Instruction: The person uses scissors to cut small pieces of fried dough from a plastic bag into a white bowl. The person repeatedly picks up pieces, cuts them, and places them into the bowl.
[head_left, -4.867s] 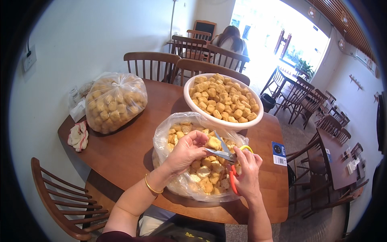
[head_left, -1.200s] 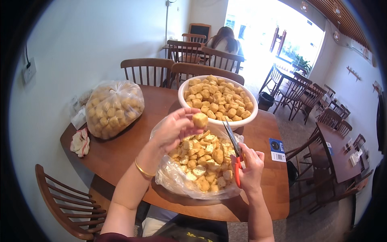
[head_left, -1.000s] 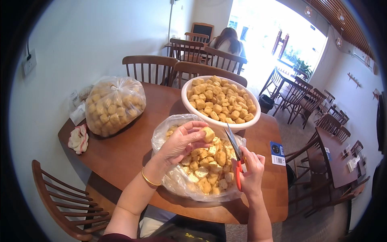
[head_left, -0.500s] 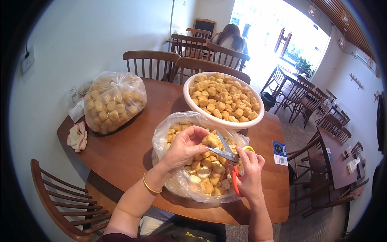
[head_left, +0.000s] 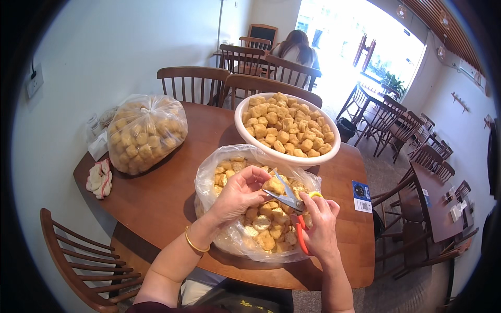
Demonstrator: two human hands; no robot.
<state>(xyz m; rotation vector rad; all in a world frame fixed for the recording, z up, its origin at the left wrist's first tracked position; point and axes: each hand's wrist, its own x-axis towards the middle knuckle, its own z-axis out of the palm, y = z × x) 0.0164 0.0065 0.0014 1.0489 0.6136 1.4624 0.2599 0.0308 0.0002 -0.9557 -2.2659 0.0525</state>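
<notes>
Pinching, in the grip of the left hand (head_left: 242,190), one golden fried cube (head_left: 273,184) between thumb and fingers, above the mouth of an untied clear plastic bag (head_left: 207,169); wrapping, in the grip of the right hand (head_left: 321,224), around the handles of a pair of scissors (head_left: 297,204), with blades parted about the cube; impossible to tell whether metal presses into it.

Likely to handle as light, soft and springy, perhaps a little oily; apt to dent or tear under a hard squeeze rather than snap; best taken lightly by opposite sides, at the end away from the blades.

Roughly cubic, rounded at the corners, with a tan, wrinkled skin; matched in the bag by pieces (head_left: 262,223) with pale, porous-looking faces; heaped also, unbagged, in a smooth, pale oval basin (head_left: 292,159) behind, and packed in a tied translucent bag (head_left: 148,136) to the left; all set on a glossy brown wooden worktop (head_left: 138,206), near a crumpled, red-edged white cloth (head_left: 99,179).
</notes>
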